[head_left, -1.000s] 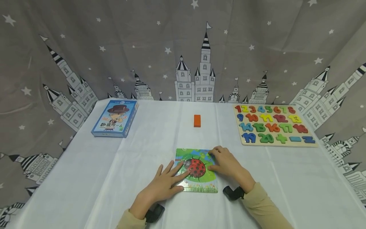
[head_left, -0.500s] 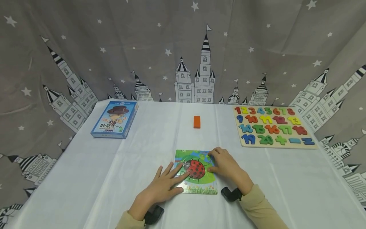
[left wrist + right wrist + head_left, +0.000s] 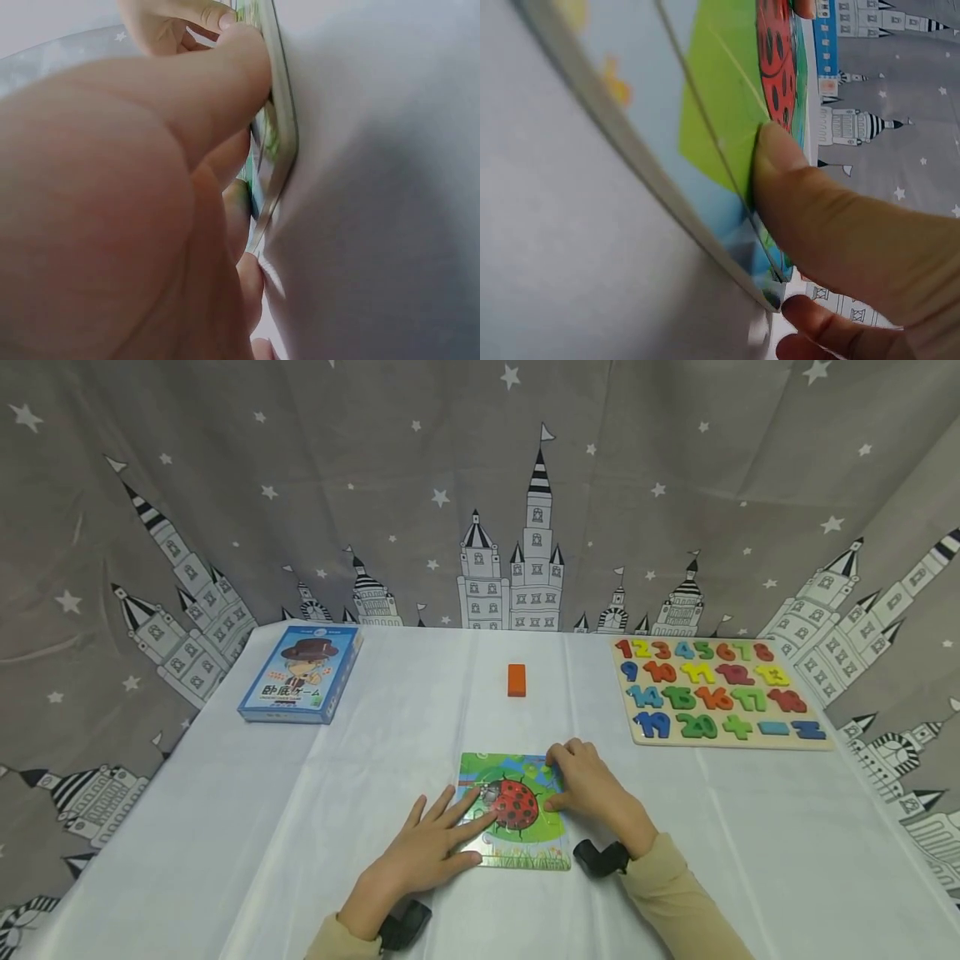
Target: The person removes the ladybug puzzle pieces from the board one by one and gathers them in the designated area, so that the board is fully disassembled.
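A square ladybug jigsaw puzzle lies flat on the white table in front of me, its red ladybug in the middle. My left hand rests over its left side with fingers spread, two of them reaching the ladybug. In the left wrist view, the left thumb lies along the puzzle's edge. At the far right corner, my right hand pinches the puzzle, fingers bent at the edge. The right wrist view has the right thumb pressed on the green part beside a seam, the other fingertips at the corner.
An orange block lies beyond the puzzle. At the back left is a blue game box with a cartoon figure in a hat. A wooden number board full of coloured numerals sits at the back right. Behind the table hangs a grey castle-print curtain.
My right wrist and sleeve have shifted slightly left, with the fingertips staying at the puzzle's corner. The left hand and the puzzle keep their places.
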Action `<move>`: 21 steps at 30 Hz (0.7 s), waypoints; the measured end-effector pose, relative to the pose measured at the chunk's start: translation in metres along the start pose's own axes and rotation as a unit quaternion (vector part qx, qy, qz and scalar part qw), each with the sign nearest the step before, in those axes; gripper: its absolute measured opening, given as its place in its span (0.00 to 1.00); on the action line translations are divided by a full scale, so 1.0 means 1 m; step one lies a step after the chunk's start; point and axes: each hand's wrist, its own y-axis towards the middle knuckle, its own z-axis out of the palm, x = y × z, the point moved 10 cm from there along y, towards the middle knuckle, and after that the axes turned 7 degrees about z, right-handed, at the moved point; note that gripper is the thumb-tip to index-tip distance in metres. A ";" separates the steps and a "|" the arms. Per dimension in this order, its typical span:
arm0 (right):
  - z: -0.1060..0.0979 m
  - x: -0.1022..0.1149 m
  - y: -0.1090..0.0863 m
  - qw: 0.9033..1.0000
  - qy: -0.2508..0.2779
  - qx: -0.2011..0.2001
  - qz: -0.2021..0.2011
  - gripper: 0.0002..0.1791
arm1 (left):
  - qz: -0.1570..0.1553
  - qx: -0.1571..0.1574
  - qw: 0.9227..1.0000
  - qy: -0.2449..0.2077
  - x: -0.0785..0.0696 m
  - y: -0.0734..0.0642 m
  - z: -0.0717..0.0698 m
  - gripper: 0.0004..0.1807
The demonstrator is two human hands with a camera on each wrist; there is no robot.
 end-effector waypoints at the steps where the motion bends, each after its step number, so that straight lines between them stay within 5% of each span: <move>1: 0.000 0.001 0.001 1.000 0.006 0.004 -0.001 0.30 | 0.000 -0.001 1.000 0.000 0.000 0.000 0.000 0.29; 10: 0.002 0.005 0.002 0.998 0.047 0.027 -0.030 0.32 | 0.002 0.002 1.000 0.003 0.001 0.000 0.002 0.29; 17: -0.013 0.008 -0.004 0.994 -0.026 -0.037 -0.095 0.26 | 0.001 0.002 1.000 0.000 0.001 -0.001 0.000 0.29; 21: -0.024 -0.013 -0.012 0.996 -0.002 -0.048 -0.080 0.26 | 0.005 0.000 1.000 0.001 0.000 0.000 0.000 0.29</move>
